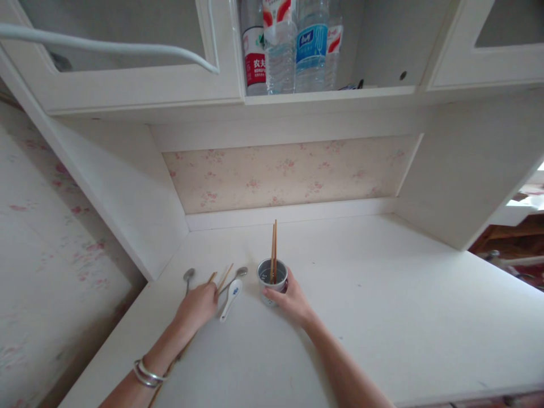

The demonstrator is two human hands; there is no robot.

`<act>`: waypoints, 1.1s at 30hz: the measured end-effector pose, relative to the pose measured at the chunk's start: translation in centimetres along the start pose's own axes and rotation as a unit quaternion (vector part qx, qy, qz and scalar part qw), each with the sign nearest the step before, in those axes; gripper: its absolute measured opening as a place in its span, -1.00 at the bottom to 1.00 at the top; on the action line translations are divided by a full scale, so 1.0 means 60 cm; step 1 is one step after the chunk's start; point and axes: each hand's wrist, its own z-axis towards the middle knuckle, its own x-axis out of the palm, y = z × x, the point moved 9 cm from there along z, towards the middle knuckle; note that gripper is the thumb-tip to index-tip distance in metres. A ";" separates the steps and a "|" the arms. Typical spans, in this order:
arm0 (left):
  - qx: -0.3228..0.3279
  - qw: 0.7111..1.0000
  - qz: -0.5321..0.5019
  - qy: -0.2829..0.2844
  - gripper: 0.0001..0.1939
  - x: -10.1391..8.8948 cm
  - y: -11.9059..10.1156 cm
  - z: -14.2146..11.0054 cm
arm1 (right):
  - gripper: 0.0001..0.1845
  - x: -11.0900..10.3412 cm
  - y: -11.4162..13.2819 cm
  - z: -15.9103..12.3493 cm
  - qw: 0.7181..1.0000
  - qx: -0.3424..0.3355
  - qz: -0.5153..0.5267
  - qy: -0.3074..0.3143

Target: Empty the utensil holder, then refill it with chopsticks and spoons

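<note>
On the white desk stands a small grey cup with two wooden chopsticks upright in it. My right hand is wrapped round the cup's near side. My left hand lies curled over more chopsticks that rest flat on the desk; their tips stick out past my fingers. A white ceramic spoon with a blue mark lies between my hands. Two metal spoons lie nearby, one left of my left hand, one beside the cup.
A white hutch surrounds the desk, with side walls left and right and a floral back panel. Water bottles stand on the shelf above. A white cable crosses the upper left cabinet door. The desk's front edge runs bottom right.
</note>
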 end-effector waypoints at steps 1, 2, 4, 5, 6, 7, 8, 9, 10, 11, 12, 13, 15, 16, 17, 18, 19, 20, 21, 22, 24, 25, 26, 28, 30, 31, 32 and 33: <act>0.004 1.000 -0.015 -0.017 -0.70 -0.019 -0.003 0.001 | -0.27 -0.001 0.001 0.000 1.000 0.000 -0.003 -0.001; 0.010 0.999 -0.035 -0.039 -0.70 -0.042 -0.007 0.002 | -0.27 -0.001 0.002 -0.001 1.000 0.000 -0.005 0.000; 0.020 0.992 -0.088 -0.086 -0.71 -0.099 -0.018 0.004 | -0.28 -0.001 0.003 -0.001 1.000 -0.001 -0.004 0.002; 0.028 0.986 -0.122 -0.110 -0.72 -0.131 -0.026 0.005 | -0.28 -0.001 0.003 -0.001 1.000 -0.002 -0.004 0.002; 0.042 0.976 -0.159 -0.146 -0.71 -0.166 -0.036 0.006 | -0.28 -0.001 0.004 0.000 1.000 -0.005 -0.004 0.001; 0.062 0.960 -0.202 -0.182 -0.69 -0.200 -0.048 0.006 | -0.28 -0.001 0.004 0.000 1.000 -0.006 -0.003 0.000; 0.072 0.944 -0.248 -0.207 -0.67 -0.228 -0.058 0.009 | -0.28 -0.001 0.004 0.000 1.000 -0.007 -0.002 -0.001; 0.078 0.927 -0.294 -0.217 -0.64 -0.248 -0.069 0.014 | -0.28 0.000 0.004 0.000 1.000 -0.007 0.002 0.000; 0.087 0.912 -0.333 -0.223 -0.63 -0.263 -0.082 0.020 | -0.28 0.000 0.003 0.000 1.000 -0.006 0.006 0.001; 0.097 0.898 -0.364 -0.226 -0.63 -0.273 -0.097 0.028 | -0.29 0.001 0.003 0.000 1.000 -0.005 0.012 0.004; 0.108 0.886 -0.389 -0.228 -0.63 -0.278 -0.112 0.036 | -0.29 0.002 0.003 -0.001 1.000 -0.004 0.016 0.007; 0.120 0.875 -0.411 -0.226 -0.64 -0.280 -0.128 0.045 | -0.29 0.003 0.004 -0.002 1.000 -0.004 0.019 0.010; 0.141 0.854 -0.452 -0.216 -0.66 -0.272 -0.156 0.064 | -0.30 0.004 0.006 -0.003 1.000 -0.009 0.020 0.012; 0.148 0.845 -0.471 -0.208 -0.67 -0.264 -0.168 0.074 | -0.30 0.003 0.008 -0.004 1.000 -0.011 0.019 0.012; 0.150 0.837 -0.486 -0.199 -0.67 -0.254 -0.178 0.082 | -0.29 0.003 0.009 -0.004 1.000 -0.014 0.017 0.012; 0.150 0.833 -0.497 -0.191 -0.68 -0.242 -0.186 0.091 | -0.29 0.003 0.010 -0.004 1.000 -0.016 0.014 0.011; 0.147 0.832 -0.502 -0.183 -0.69 -0.228 -0.192 0.098 | -0.28 0.003 0.011 -0.004 1.000 -0.018 0.011 0.011; 0.143 0.834 -0.503 -0.176 -0.69 -0.213 -0.196 0.105 | -0.28 0.002 0.011 -0.003 1.000 -0.019 0.008 0.010; 0.138 0.838 -0.500 -0.169 -0.70 -0.197 -0.199 0.111 | -0.27 0.002 0.011 -0.003 1.000 -0.019 0.005 0.010; 0.134 0.844 -0.494 -0.162 -0.70 -0.180 -0.201 0.116 | -0.27 0.002 0.011 -0.002 1.000 -0.019 0.003 0.009; 0.127 0.856 -0.477 -0.151 -0.70 -0.148 -0.202 0.123 | -0.26 0.001 0.010 -0.001 1.000 -0.020 -0.001 0.007; 0.125 0.862 -0.469 -0.146 -0.70 -0.133 -0.202 0.125 | -0.26 0.001 0.010 -0.001 1.000 -0.021 -0.004 0.007; 0.125 0.867 -0.461 -0.141 -0.70 -0.121 -0.203 0.125 | -0.26 0.000 0.011 -0.001 1.000 -0.022 -0.007 0.006; 0.125 0.875 -0.447 -0.136 -0.70 -0.103 -0.205 0.123 | -0.27 -0.001 0.012 -0.002 1.000 -0.022 -0.014 0.003; 0.128 0.882 -0.434 -0.134 -0.71 -0.093 -0.209 0.117 | -0.27 -0.003 0.013 -0.002 1.000 -0.019 -0.021 0.001; 0.131 0.885 -0.427 -0.133 -0.71 -0.091 -0.211 0.114 | -0.27 -0.003 0.014 -0.003 1.000 -0.017 -0.022 0.001; 0.134 0.888 -0.419 -0.133 -0.72 -0.089 -0.213 0.111 | -0.27 -0.003 0.015 -0.003 1.000 -0.016 -0.022 0.001; 0.134 0.890 -0.414 -0.133 -0.72 -0.087 -0.214 0.107 | -0.27 -0.003 0.015 -0.003 1.000 -0.016 -0.021 0.002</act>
